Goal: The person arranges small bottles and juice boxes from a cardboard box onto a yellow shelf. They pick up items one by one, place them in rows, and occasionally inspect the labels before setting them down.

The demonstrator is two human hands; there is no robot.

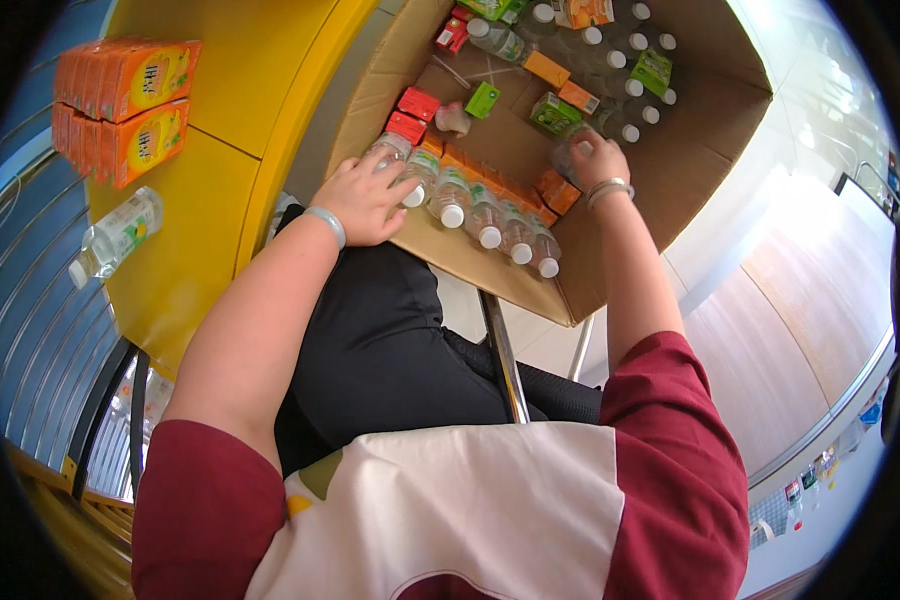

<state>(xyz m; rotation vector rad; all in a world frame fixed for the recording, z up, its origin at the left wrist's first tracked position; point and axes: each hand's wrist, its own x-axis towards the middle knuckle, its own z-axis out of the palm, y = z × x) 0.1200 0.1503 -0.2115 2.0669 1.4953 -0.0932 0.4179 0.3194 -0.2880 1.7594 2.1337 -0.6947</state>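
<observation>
Bottles of clear plastic (485, 217), white-capped, lined the near edge of the brown cardboard box (705, 120), the left hand (363, 200) spread loosely on the leftmost; the right hand (600, 163) gripped another bottle (562, 157). Hasty reaching, I judged, could knock that row askew.

Yellow tabletop (185, 245) beside blue slats (40, 310), pale floor (545, 342)

Dark lettering (151, 79) on orange cartons (120, 110)

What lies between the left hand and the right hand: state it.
In the head view, white-capped clear bottles and a row of orange cartons lie between the left hand and the right hand, inside the cardboard box.
</observation>
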